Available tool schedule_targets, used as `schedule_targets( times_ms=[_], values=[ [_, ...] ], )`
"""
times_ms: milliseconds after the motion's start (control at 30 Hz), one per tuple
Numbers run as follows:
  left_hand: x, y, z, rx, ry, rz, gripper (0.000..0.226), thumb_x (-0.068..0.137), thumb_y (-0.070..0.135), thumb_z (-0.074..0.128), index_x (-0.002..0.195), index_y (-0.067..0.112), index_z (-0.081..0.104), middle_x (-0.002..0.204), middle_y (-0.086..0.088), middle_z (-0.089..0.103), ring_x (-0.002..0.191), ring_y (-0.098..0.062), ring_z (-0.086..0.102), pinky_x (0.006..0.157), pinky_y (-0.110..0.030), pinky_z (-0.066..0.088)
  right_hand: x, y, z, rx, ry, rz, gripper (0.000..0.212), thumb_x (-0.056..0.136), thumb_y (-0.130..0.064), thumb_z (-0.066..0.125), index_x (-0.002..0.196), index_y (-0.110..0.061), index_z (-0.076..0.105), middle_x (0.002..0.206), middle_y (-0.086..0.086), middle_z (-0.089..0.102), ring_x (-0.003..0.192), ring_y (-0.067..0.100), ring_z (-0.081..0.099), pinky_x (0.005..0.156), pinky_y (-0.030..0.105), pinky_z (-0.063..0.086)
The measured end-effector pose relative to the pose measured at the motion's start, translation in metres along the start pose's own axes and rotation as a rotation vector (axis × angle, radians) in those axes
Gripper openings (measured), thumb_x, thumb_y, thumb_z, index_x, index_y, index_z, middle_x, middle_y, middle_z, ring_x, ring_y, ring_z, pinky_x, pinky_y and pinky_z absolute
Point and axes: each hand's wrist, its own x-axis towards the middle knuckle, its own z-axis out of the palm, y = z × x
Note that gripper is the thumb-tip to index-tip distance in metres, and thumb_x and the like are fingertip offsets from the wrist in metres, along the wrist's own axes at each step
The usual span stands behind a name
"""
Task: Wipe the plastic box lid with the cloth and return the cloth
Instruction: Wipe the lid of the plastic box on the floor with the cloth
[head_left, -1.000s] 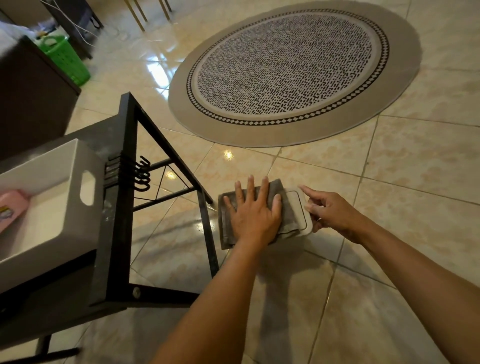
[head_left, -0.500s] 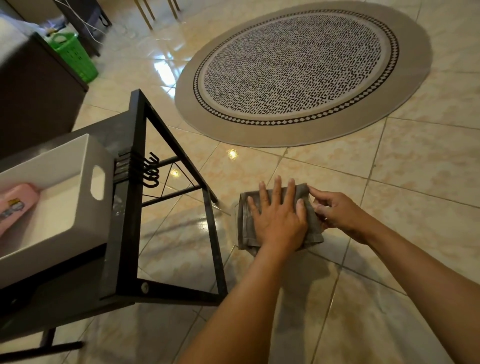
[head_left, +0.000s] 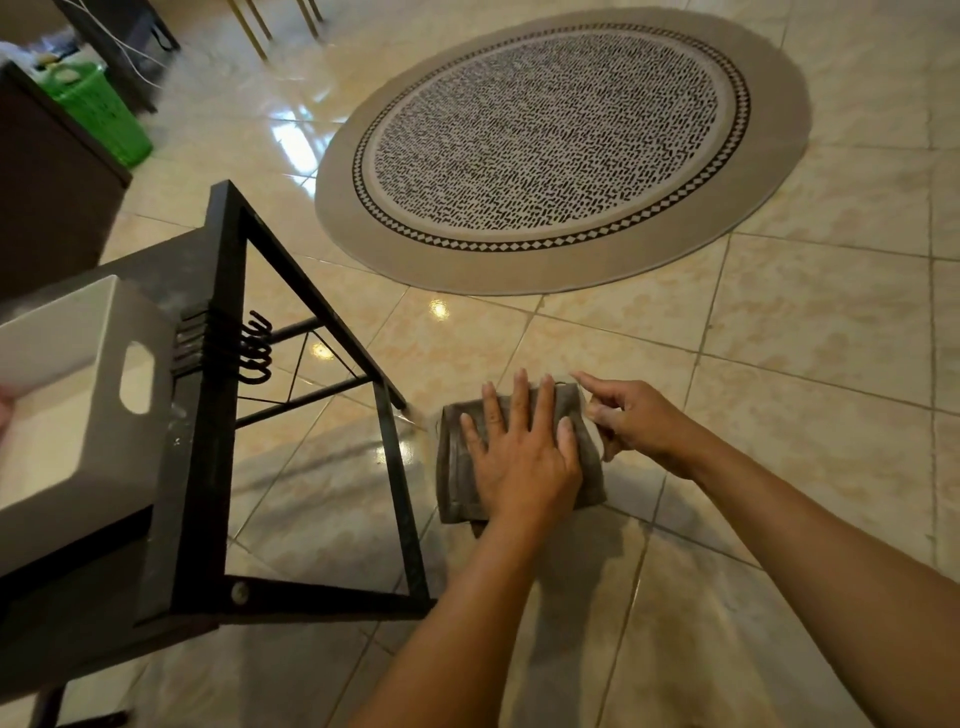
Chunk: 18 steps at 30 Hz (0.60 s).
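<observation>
A grey folded cloth (head_left: 454, 467) lies on the tiled floor, spread over the plastic box lid (head_left: 597, 441). Only a thin pale sliver of the lid shows at the cloth's right edge. My left hand (head_left: 519, 452) lies flat on the cloth with fingers spread, pressing it down. My right hand (head_left: 639, 421) is at the lid's right edge, its fingers curled against it and the index finger stretched out.
A black metal rack (head_left: 228, 364) with hooks (head_left: 254, 348) stands to the left, holding a white plastic box (head_left: 78, 415). A round patterned rug (head_left: 561, 150) lies beyond. A green basket (head_left: 98, 109) and a dark cabinet (head_left: 52, 197) are at far left.
My left hand has slid the cloth to the right across the lid, which is now almost fully covered. My right hand has stayed at the lid's right edge.
</observation>
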Motion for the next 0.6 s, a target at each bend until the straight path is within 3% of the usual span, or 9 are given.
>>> schedule_targets(
  times_ms=[100, 167, 333, 500, 600],
  values=[
    [0.019, 0.008, 0.0, 0.002, -0.032, 0.001, 0.061, 0.096, 0.055, 0.007, 0.152, 0.04, -0.011, 0.16, 0.007, -0.021, 0.145, -0.027, -0.026, 0.115, -0.057, -0.014, 0.0, 0.0, 0.002, 0.02, 0.0, -0.013, 0.045, 0.099, -0.011, 0.044, 0.143, -0.025, 0.044, 0.095, 0.011, 0.069, 0.071, 0.011, 0.07, 0.06, 0.026, 0.058],
    [0.031, 0.007, -0.002, 0.002, -0.052, -0.007, 0.06, 0.097, 0.055, 0.007, 0.152, 0.039, -0.011, 0.16, 0.006, -0.02, 0.144, -0.026, -0.026, 0.114, -0.056, -0.017, 0.001, 0.001, 0.002, 0.024, 0.001, -0.017, 0.046, 0.1, -0.011, 0.044, 0.143, -0.027, 0.042, 0.102, 0.011, 0.07, 0.079, 0.017, 0.072, 0.065, 0.03, 0.06],
    [0.039, -0.028, -0.013, 0.002, -0.067, -0.108, 0.059, 0.098, 0.052, 0.009, 0.151, 0.038, -0.013, 0.162, 0.004, -0.017, 0.145, -0.025, -0.024, 0.116, -0.057, -0.011, 0.003, 0.006, 0.001, 0.036, 0.007, -0.008, 0.05, 0.098, -0.009, 0.047, 0.144, -0.027, 0.04, 0.075, 0.012, 0.06, 0.054, 0.011, 0.06, 0.056, 0.023, 0.054],
    [-0.004, -0.045, -0.012, 0.025, -0.014, -0.135, 0.061, 0.096, 0.053, 0.007, 0.151, 0.038, -0.014, 0.161, 0.004, -0.019, 0.145, -0.023, -0.027, 0.117, -0.055, -0.011, 0.004, 0.005, 0.001, 0.029, 0.007, -0.01, 0.049, 0.098, -0.008, 0.047, 0.143, -0.027, 0.041, 0.091, 0.024, 0.064, 0.056, 0.012, 0.06, 0.056, 0.024, 0.055],
    [-0.012, -0.023, -0.006, 0.031, 0.007, -0.066, 0.061, 0.096, 0.053, 0.009, 0.152, 0.038, -0.011, 0.161, 0.005, -0.019, 0.145, -0.025, -0.025, 0.116, -0.055, -0.013, 0.004, 0.006, 0.001, 0.04, -0.001, -0.007, 0.049, 0.098, -0.008, 0.047, 0.143, -0.027, 0.042, 0.081, 0.012, 0.063, 0.055, 0.011, 0.06, 0.056, 0.026, 0.056]
  ],
)
